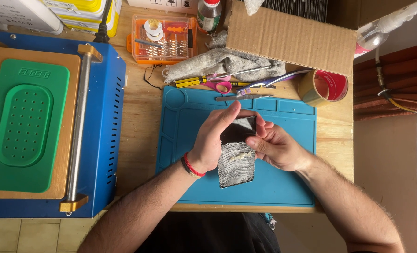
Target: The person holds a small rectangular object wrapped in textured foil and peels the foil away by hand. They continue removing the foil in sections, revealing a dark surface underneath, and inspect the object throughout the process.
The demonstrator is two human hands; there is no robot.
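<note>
A dark rectangular phone screen panel (237, 161) lies over the blue work mat (283, 187), its lower half smeared with whitish glue residue. My left hand (213, 138), with a red and black band at the wrist, curls over the panel's upper left side. My right hand (276, 147) holds the panel's right edge, thumb pressed on the glue near the middle. Both hands grip the panel together.
A blue machine with a green pad (25, 124) fills the left. Behind the mat lie a grey rag (217, 63), screwdrivers (189, 81), pink-handled scissors (222, 86), a tape roll (323, 87), an orange parts box (164, 37), a cardboard box (290, 37).
</note>
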